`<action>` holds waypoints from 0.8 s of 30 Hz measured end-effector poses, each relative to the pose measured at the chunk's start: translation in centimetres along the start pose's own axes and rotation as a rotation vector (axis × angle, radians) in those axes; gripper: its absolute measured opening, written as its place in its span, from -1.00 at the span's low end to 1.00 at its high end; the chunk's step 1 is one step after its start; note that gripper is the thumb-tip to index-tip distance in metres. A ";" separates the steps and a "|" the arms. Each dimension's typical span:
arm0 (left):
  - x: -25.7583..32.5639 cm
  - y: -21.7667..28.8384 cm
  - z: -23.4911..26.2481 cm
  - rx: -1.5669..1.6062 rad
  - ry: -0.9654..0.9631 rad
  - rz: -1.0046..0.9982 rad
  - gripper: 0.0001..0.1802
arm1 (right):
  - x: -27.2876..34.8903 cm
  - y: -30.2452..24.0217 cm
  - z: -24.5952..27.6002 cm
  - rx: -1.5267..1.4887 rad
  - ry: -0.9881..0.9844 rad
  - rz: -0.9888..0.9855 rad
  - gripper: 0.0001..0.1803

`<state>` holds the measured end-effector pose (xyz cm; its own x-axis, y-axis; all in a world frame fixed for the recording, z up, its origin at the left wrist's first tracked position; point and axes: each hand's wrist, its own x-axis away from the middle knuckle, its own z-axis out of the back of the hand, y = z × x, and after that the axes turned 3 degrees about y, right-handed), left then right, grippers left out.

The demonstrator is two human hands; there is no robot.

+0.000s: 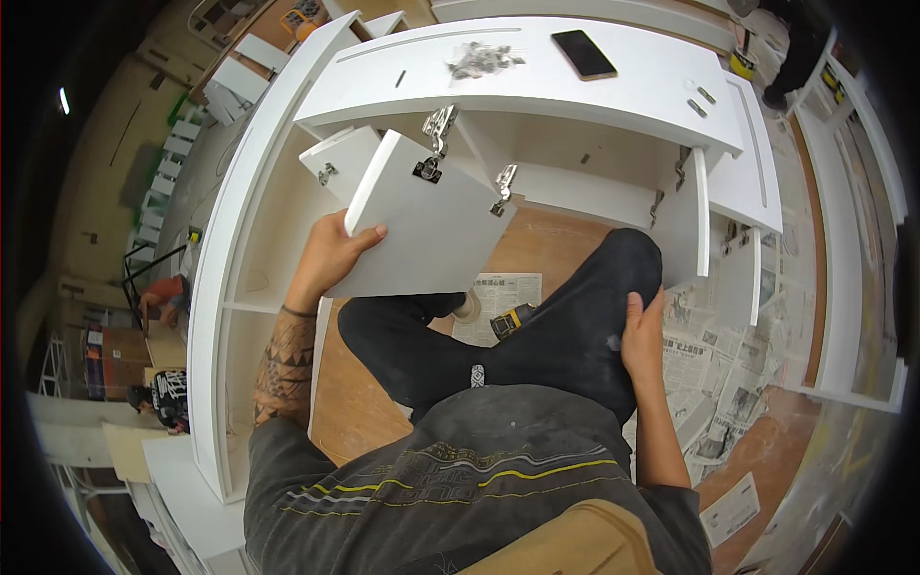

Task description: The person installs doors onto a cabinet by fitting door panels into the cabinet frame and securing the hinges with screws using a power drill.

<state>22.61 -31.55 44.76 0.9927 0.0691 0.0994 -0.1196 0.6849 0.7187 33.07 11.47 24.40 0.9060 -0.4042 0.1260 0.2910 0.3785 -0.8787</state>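
My left hand (337, 251) grips the edge of a white cabinet door (429, 225), thumb on its face and fingers behind it. Two metal hinges sit along the door's far side: an upper hinge (439, 134) and a lower hinge (504, 189). The door stands tilted in front of the open white cabinet (517, 27); whether its hinges are fastened to the frame, I cannot tell. My right hand (644, 335) rests against my right knee, thumb and fingers apart, holding nothing. Between my legs, a yellow and black power tool (514, 321) lies partly hidden on newspaper.
On the cabinet top lie a black phone (584, 55), a pile of small hardware (482, 60) and loose metal pieces (701, 100). Another door (684, 216) hangs open at right. Newspaper (690, 383) covers part of the floor. Other people (165, 299) are at far left.
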 end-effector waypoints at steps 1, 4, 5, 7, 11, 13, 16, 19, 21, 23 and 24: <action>-1.2 -1.0 -1.2 -0.007 -0.015 -0.004 -0.55 | 0.4 -0.6 0.1 0.091 -0.006 0.089 -0.14; -4.4 -3.3 -4.3 -0.156 0.006 0.022 -0.52 | 2.2 -1.4 2.1 0.234 -0.123 0.180 -0.12; -5.1 -4.0 -5.3 -0.160 -0.005 0.023 -0.52 | 2.7 -2.1 3.0 0.304 -0.179 0.286 -0.12; -6.6 -5.4 -7.2 -0.175 -0.014 0.056 -0.51 | 2.6 -6.5 5.6 0.219 -0.184 0.222 -0.17; -8.8 -9.1 -10.1 -0.188 -0.033 0.100 -0.50 | 3.7 -15.5 10.5 -0.775 -0.533 0.309 -0.17; -9.4 -11.0 -11.0 -0.173 -0.024 0.115 -0.50 | 3.4 -18.7 11.8 -0.794 -0.631 0.637 -0.07; -9.8 -8.1 -13.5 -0.310 -0.055 0.112 -0.51 | 3.9 -21.7 9.8 -1.086 -0.587 1.013 -0.05; -10.5 -10.9 -14.1 -0.229 -0.063 0.088 -0.52 | 5.2 -23.7 9.2 -1.114 -0.673 1.046 -0.06; -11.0 -11.5 -14.7 -0.262 -0.075 0.082 -0.52 | 6.1 -24.3 8.7 -1.087 -0.683 1.051 -0.07; -10.9 -12.1 -15.0 -0.300 -0.080 0.087 -0.53 | 6.2 -24.5 8.8 -1.071 -0.689 1.050 -0.07; -10.9 -11.5 -15.3 -0.250 -0.089 0.072 -0.52 | 6.3 -25.0 8.9 -1.043 -0.693 1.055 -0.08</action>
<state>13.50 -29.09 24.86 0.9750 0.0678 0.2118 -0.1706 0.8391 0.5166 34.27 6.89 51.25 0.5976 0.1918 -0.7785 -0.5704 -0.5806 -0.5810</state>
